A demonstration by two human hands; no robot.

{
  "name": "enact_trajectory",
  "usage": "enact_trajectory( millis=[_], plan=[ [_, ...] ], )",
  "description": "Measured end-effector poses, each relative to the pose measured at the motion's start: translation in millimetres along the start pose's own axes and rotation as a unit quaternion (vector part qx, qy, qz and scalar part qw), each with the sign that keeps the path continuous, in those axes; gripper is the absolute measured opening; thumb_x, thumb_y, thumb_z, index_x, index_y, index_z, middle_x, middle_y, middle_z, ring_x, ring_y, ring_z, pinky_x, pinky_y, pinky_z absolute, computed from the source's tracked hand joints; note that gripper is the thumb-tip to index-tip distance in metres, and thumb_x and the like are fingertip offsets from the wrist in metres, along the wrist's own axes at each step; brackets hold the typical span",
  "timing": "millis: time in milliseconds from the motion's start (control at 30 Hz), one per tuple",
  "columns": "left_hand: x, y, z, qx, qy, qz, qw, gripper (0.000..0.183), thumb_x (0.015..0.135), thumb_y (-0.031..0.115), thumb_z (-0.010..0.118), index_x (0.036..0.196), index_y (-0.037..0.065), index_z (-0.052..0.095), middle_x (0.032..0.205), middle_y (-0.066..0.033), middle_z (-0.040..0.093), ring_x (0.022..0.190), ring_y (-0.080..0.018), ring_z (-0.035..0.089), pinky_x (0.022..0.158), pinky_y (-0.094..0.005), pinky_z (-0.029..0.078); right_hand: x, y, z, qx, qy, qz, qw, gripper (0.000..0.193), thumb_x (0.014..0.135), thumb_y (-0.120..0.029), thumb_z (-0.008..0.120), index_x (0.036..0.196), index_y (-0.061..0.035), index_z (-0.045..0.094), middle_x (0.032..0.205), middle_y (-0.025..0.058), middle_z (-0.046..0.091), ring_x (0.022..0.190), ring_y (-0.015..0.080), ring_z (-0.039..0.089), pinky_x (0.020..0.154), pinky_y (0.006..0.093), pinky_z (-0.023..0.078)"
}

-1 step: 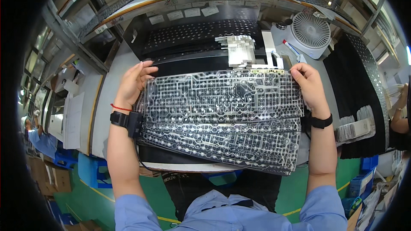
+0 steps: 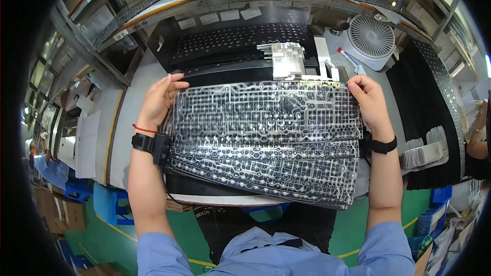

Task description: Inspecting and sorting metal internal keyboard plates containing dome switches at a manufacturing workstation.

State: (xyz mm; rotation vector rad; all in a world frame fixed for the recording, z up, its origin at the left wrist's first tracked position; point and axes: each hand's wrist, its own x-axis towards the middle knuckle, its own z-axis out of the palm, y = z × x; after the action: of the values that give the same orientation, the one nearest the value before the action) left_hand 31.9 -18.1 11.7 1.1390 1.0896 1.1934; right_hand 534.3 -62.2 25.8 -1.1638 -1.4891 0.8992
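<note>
While the right hand (image 2: pixel 371 103) pinches its corner, the circuit sheet (image 2: pixel 255 115) lies beside the spread-fingered left hand (image 2: pixel 158 100).

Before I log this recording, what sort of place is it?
Probably a factory workstation: transparent rectangular sheets with silvery circuit-like traces, grey metal shelving and a green floor suggest it.
</note>
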Motion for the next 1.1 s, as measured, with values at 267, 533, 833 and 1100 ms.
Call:
enact_trajectory(
  millis=[267,533,833,1100],
  plan=[
    [4,-8,-10,0.081,-0.059,0.022,0.995,0.015,0.099,0.02,0.056,0.096,0.007,0.064,0.08,0.0055,0.064,0.064,-0.0006,0.052,0.058,-0.0174,0.041,3,3,0,0.019,0.048,0.012,0.999,0.012,0.096,-0.011,0.061,0.098,0.0002,0.065,0.077,-0.0059,0.058,0.07,0.002,0.049,0.065,0.0179,0.039],
    [9,-10,-13,-0.011,0.016,0.06,0.998,0.016,0.1,0.019,0.055,0.1,0.005,0.063,0.089,0.0009,0.067,0.076,-0.0048,0.061,0.07,-0.0207,0.05,1,-3,-1,0.051,0.007,0.033,0.998,0.015,0.096,-0.016,0.062,0.097,-0.0014,0.065,0.072,-0.0068,0.059,0.063,-0.001,0.046,0.058,0.0172,0.034],
    [10,-11,-10,-0.035,0.043,0.053,0.997,0.015,0.1,0.019,0.054,0.098,0.007,0.062,0.084,0.0028,0.067,0.069,-0.0037,0.06,0.064,-0.0193,0.049,3,-2,0,0.059,0.023,0.033,0.997,0.015,0.097,-0.017,0.061,0.09,-0.0042,0.065,0.07,-0.0085,0.058,0.059,-0.0018,0.044,0.054,0.0164,0.033],
    [10,-12,-29,-0.036,-0.016,0.093,0.995,0.019,0.101,0.025,0.054,0.096,0.007,0.061,0.075,0.0044,0.063,0.053,-0.0035,0.046,0.049,-0.0164,0.034,0,-6,-3,0.084,0.067,0.014,0.994,0.018,0.099,-0.021,0.059,0.092,-0.0047,0.063,0.067,-0.0075,0.056,0.053,-0.0001,0.042,0.053,0.0175,0.035]
  ],
)
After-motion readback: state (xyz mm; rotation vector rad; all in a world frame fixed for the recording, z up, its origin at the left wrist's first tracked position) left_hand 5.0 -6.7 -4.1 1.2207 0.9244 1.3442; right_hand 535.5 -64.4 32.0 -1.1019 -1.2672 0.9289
